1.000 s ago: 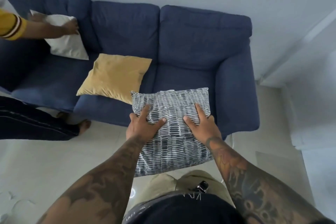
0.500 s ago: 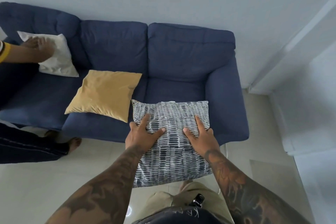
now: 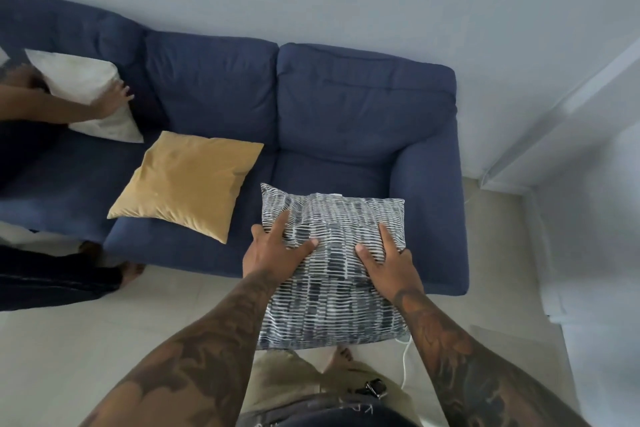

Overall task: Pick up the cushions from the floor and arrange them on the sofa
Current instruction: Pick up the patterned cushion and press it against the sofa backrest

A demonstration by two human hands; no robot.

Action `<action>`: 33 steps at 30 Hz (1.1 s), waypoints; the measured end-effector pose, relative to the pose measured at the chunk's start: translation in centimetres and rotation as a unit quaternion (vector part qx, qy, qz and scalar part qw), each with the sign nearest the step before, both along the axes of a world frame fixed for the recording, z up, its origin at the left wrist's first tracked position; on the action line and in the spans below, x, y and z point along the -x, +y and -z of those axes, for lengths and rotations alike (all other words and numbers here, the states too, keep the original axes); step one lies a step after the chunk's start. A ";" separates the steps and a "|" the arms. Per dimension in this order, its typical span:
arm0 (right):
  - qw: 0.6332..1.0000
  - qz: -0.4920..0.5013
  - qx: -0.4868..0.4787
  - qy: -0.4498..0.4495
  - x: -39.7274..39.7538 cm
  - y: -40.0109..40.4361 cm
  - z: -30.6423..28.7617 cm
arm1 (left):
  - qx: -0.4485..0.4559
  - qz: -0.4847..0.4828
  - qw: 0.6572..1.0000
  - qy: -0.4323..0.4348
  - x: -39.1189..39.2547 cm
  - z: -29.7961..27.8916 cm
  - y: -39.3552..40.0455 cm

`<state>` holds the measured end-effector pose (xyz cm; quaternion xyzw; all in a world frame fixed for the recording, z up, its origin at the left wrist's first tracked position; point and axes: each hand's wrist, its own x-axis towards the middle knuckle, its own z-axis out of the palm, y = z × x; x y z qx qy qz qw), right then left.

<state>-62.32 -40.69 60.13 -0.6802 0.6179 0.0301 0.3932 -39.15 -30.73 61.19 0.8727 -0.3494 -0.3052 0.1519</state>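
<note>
Head view: gripping a grey-and-white patterned square fabric cushion [image 3: 332,274] with left hand [image 3: 273,255] and right hand [image 3: 389,267], fingers [image 3: 386,236] clamped on its sides, holding it over the front edge of the dark blue fabric sofa [image 3: 346,114]. No legible writing showing.

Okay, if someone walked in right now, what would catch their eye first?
Front and centre, the left hand and right hand hold a grey patterned cushion over the blue sofa. A mustard cushion lies flat on the seat; at far left, another person's hand presses a white cushion.
</note>
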 end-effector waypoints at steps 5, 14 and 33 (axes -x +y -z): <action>1.000 0.004 -0.005 -0.002 0.0 -2.4 0.1 | -0.011 0.009 1.000 -0.002 -0.2 0.3 -2.6; 0.999 0.039 -0.027 -0.009 -3.1 -7.4 1.4 | -0.008 0.035 0.999 0.030 -4.3 2.0 -8.8; 0.989 0.135 -0.053 0.011 -14.3 -17.9 6.9 | -0.029 0.095 0.993 0.065 -16.7 7.9 -23.7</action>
